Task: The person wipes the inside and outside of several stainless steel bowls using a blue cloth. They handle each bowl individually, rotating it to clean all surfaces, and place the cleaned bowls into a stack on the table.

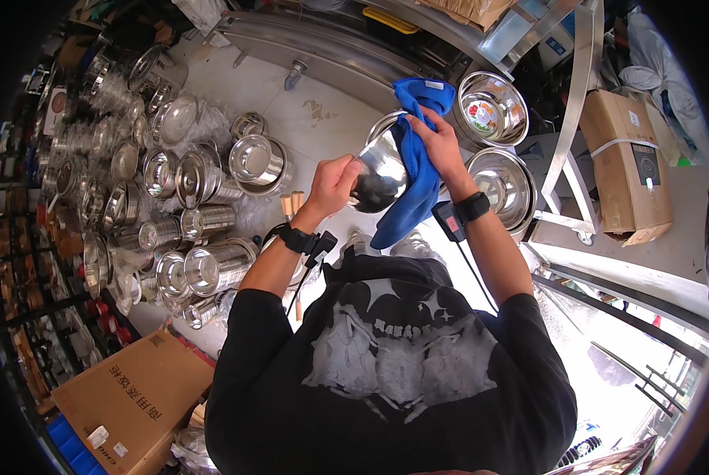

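Note:
My left hand [332,185] grips the near-left rim of a shiny stainless-steel bowl [381,178], held tilted in front of me. In my right hand [436,145] is a blue cloth [417,172], draped over the bowl's right side and hanging down past it. The cloth hides that part of the bowl. Another round metal rim [384,124] shows just behind the held bowl. Right of my right hand stands a steel basin with a printed floral base [488,110]. A plain steel basin [500,187] sits nearer, beside my right forearm.
Many stacked steel pots and bowls [212,267], some in plastic wrap, cover the floor at left. Wooden handles [292,203] rise near my left wrist. A metal frame [568,148] and cardboard box [627,166] stand at right; a large carton [135,398] lies lower left.

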The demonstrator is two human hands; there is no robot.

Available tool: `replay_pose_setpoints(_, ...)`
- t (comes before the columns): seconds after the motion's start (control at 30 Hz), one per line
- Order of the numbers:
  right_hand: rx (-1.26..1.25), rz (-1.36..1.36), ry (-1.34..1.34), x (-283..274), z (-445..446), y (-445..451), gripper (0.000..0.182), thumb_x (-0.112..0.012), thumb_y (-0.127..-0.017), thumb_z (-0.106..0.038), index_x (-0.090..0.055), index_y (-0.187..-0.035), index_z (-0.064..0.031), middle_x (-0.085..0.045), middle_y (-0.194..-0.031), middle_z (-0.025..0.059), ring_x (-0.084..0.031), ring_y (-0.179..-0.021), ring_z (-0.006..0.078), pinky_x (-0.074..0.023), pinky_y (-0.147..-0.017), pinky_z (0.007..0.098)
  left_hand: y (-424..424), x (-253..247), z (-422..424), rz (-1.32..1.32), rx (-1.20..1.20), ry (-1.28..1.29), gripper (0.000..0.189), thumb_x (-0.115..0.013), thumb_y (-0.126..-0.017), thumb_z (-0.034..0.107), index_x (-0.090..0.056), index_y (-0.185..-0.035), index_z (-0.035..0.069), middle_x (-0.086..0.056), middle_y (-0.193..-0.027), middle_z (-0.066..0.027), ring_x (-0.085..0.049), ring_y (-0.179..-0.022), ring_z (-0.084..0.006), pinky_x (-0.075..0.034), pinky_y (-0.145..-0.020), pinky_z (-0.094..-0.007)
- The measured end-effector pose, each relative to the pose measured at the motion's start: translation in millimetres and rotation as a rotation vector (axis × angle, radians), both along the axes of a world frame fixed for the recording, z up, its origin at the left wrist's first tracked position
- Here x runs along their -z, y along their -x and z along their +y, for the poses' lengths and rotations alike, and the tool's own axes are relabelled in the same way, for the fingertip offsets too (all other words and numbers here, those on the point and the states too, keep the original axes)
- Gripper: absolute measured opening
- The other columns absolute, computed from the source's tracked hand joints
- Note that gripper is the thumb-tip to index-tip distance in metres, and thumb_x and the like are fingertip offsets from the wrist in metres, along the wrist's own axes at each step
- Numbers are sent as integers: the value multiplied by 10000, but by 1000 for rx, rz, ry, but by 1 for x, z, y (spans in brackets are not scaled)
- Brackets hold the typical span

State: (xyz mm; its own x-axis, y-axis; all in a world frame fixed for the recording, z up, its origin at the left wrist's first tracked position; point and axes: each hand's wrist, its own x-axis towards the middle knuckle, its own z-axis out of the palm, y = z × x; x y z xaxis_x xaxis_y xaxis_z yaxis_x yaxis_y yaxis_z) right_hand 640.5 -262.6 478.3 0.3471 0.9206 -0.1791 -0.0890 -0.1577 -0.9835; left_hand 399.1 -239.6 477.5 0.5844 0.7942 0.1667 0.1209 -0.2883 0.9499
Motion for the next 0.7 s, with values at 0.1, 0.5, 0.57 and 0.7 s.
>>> replay_pose_setpoints(0.1,-34,213,28,5,2,-13,384,-703,-921,-274,-661,-1247,-75,-675,-1001,25,-626,-884,104,-508,-809,243,3,3,-1,-37,-5,41,416,-498,-1035,272,-494,-710,13,-506,-565,-34,-471,-517,-100,-366,-486,-279)
replay_pose_setpoints(0.5,-10,806,107,67,10,-51,413,-555,-971,-415,-638,-1154,-54,-711,-987,74,-677,-788,178,-578,-733,312,9,4,6,-426,-148,399,427,-469,-1047,320,-521,-705,70,-494,-532,-2,-404,-415,-68,-278,-397,-226)
replay_pose_setpoints(0.57,-284,929,32,95,10,-78,436,-540,-973,-436,-640,-1163,-57,-713,-999,82,-684,-821,195,-582,-746,325,7,2,6,-509,-183,496,411,-480,-1041,310,-534,-710,72,-500,-520,-9,-421,-401,-86,-292,-389,-232)
replay_pose_setpoints(0.7,-18,791,96,41,1,-37,491,-509,-975,-482,-631,-1200,-63,-712,-1053,100,-694,-872,233,-582,-792,350,7,4,8,-602,-384,634,355,-487,-1033,304,-558,-759,90,-529,-557,-11,-464,-408,-117,-317,-378,-247)
